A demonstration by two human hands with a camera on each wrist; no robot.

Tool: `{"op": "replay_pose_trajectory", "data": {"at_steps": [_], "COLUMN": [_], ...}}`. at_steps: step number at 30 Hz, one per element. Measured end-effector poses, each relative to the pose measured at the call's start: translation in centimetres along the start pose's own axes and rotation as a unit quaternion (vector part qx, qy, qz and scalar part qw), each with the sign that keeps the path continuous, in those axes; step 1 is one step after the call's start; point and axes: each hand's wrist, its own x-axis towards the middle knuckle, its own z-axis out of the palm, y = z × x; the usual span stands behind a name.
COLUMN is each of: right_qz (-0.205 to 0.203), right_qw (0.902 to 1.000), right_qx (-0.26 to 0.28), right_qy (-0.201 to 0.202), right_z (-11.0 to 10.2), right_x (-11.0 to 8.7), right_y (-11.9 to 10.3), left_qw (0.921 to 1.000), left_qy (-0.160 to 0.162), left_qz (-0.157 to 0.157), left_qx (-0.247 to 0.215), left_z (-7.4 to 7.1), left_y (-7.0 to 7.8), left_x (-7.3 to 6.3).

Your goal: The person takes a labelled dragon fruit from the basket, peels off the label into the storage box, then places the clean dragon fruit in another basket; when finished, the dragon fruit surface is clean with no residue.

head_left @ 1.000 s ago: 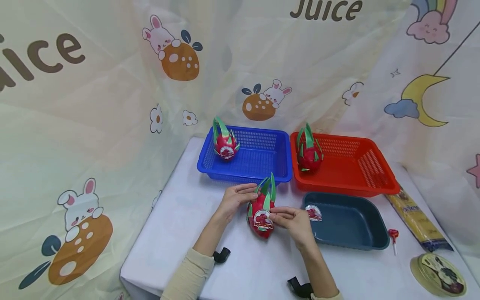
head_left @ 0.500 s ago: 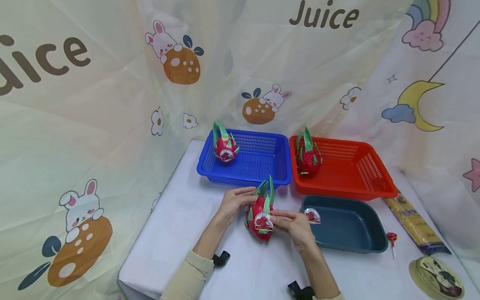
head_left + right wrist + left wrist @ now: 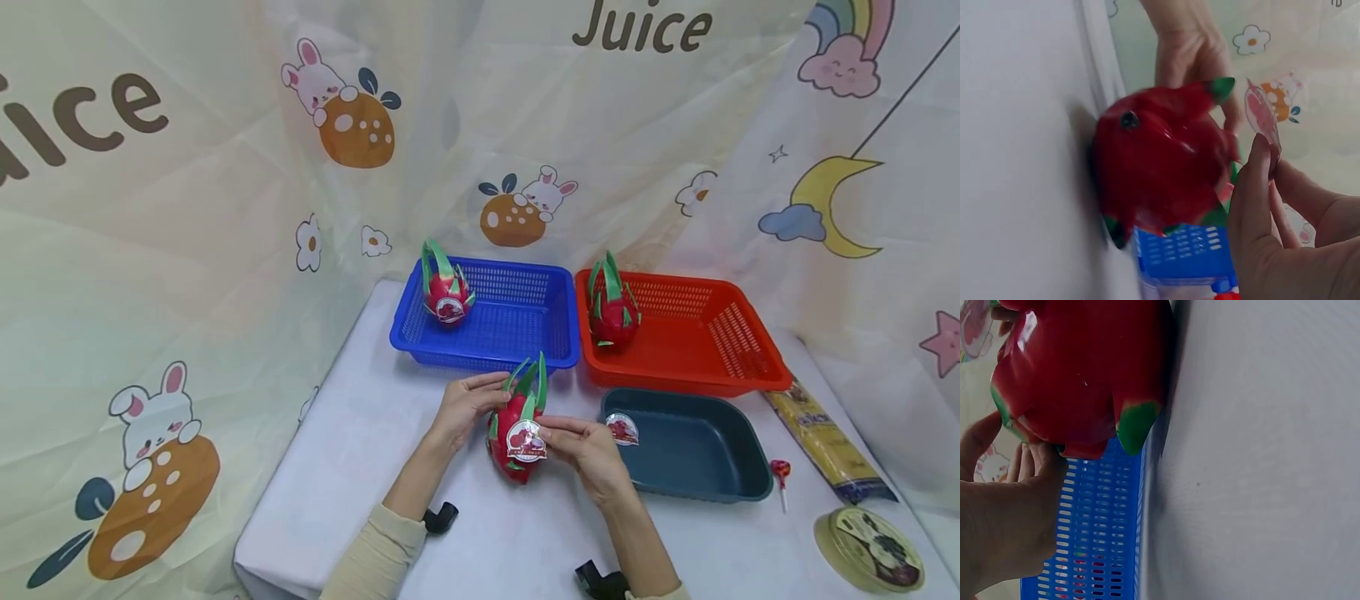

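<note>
A red dragon fruit with green leaf tips lies on the white table, its crown pointing toward the baskets. My left hand holds it near the crown, thumb and fingers at its upper left side. With my right hand I pinch a round printed sticker by its right edge, over the front of the fruit. From the right wrist, this sticker stands a little apart from the fruit's skin. The left wrist view shows the fruit's underside, with part of the left hand beside it.
Behind stand a blue basket and a red basket, each with a dragon fruit inside. A dark teal tray at the right bears another sticker. Beyond lie a lollipop, a yellow packet and a round tin.
The head view has shifted slightly. Both hands keep nearly the same pose, the left on the dragon fruit and the right pinching the sticker over it.
</note>
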Motion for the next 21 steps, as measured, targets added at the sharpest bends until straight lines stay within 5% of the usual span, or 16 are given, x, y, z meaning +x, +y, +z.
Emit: {"op": "replay_pose_trajectory", "data": {"at_steps": [21], "right_qz": [-0.048], "right_qw": [0.9899], "right_qx": [-0.131], "right_qy": [0.028], "right_z": [-8.4], "right_x": [-1.3], "right_y": [-7.2], "left_qw": [0.9998], "left_qy": [-0.015], "left_qz": [-0.014], "left_qx": [0.009], "left_z": [-0.2], "left_y": [0.1], "left_x": [-0.1]}}
